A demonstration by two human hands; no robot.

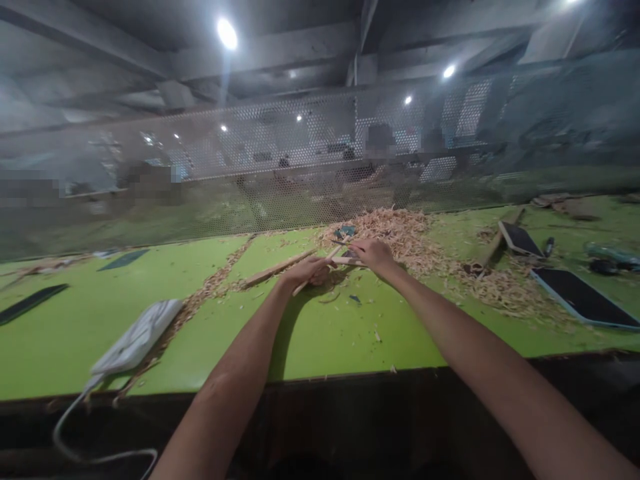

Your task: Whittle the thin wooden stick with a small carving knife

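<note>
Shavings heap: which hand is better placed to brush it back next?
Probably the right hand, though its grip is unclear: it is beside the shavings heap, while the left hand is farther off, gripping a thin wooden strip.

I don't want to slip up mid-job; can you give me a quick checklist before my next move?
1. Left hand has a hold on the pale wooden strip: ok, its fingers are closed around it.
2. Right hand has a firm grip: cannot tell, the fingers and what they hold are too small and blurred.
3. Space just beyond the hands free of wood shavings: not ok, a heap lies there.
4. White corded block apart from the hands: ok, it lies well to the left.
5. Blue-edged phone apart from the hands: ok, it lies far right.
</note>
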